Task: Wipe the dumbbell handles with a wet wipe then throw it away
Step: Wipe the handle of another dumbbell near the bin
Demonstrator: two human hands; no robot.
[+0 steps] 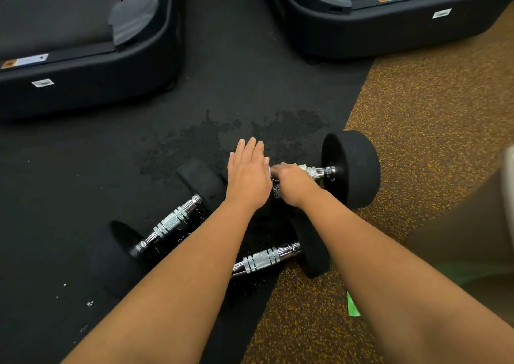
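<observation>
Far dumbbell (pixel 351 169), round matte-black heads and knurled chrome handle (pixel 319 171), lies on black rubber mat (pixel 83 169) by speckled brown floor (pixel 431 113). Right hand (pixel 292 185) curls round that handle, with a white sliver (pixel 269 169) at its fingers too small to identify. Left hand (pixel 247 174) lies flat just left of it, fingers straight and together, gripping nothing.

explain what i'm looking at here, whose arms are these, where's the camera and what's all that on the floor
There is no machine here. These are a person's two bare arms, filmed by one wide camera worn on their head and looking down. Three dumbbells lie on the black mat: the far dumbbell, a left one and a near one. The right hand curls round the far dumbbell's handle. A bit of white at its fingertips may be the wipe, but I cannot be sure. The left hand lies flat beside it, and what it rests on is hidden.
</observation>
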